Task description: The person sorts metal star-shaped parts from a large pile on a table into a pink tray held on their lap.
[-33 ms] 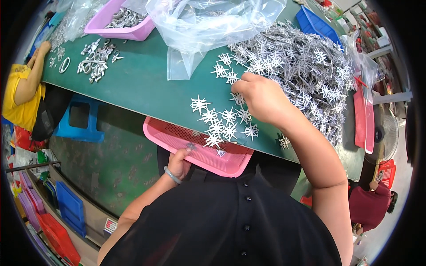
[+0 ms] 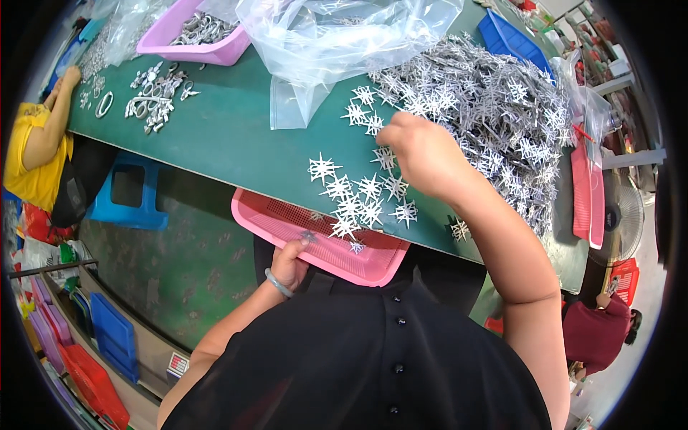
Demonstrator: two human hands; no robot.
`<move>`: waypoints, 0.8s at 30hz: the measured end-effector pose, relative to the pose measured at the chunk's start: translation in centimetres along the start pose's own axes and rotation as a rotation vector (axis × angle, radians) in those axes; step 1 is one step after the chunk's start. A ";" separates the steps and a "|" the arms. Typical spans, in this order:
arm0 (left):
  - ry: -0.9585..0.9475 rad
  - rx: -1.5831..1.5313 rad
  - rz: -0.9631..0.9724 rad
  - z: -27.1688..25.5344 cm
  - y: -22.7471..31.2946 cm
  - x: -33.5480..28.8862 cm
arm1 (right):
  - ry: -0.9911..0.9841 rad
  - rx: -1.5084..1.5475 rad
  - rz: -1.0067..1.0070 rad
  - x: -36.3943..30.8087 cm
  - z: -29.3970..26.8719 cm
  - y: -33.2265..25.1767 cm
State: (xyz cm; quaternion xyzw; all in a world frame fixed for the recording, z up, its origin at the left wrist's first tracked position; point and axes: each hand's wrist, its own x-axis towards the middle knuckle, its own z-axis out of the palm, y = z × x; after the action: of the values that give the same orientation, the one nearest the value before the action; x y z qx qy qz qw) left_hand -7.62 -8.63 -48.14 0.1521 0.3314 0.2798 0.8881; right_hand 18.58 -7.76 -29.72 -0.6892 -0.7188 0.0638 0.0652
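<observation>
My left hand (image 2: 289, 264) is closed on the near rim of a pink plastic basket (image 2: 322, 259), held just under the table's front edge. A few silvery star-shaped metal pieces (image 2: 356, 247) lie inside it. My right hand (image 2: 423, 152) is over the table with its fingers curled together; whatever is between the fingertips is hidden. Right by those fingertips lies a star piece (image 2: 384, 158). More loose stars (image 2: 349, 206) are spread between the hand and the basket, some at the table edge. Beyond my right hand rises a big heap of the same stars (image 2: 494, 107).
A clear plastic bag (image 2: 308, 72) lies at the back of the green table (image 2: 208, 143), beside a purple bin (image 2: 215, 54) of metal parts. A blue tray (image 2: 512, 39) stands behind the heap. At far left a person in yellow (image 2: 39, 150) works near a blue stool (image 2: 129, 193).
My right hand has shifted slightly to the right, with its fingertips drawn back a little from the star below them. My left hand and the basket stay put.
</observation>
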 end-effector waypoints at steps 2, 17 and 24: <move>-0.008 0.004 -0.009 0.1 -0.1 0.1 | 0.013 0.003 0.059 0.6 0.1 0.5; -0.006 0.019 0.021 0.1 -0.1 0.1 | 0.076 -0.061 0.108 3.5 1.2 0.2; -0.014 0.013 0.028 -0.1 -0.1 0.1 | 0.082 0.082 0.035 3.4 1.0 0.5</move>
State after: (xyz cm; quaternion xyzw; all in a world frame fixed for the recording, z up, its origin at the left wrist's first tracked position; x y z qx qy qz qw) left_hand -7.57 -8.65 -48.29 0.1644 0.3248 0.2890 0.8854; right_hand 18.78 -4.32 -30.80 -0.7005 -0.7000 0.0663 0.1217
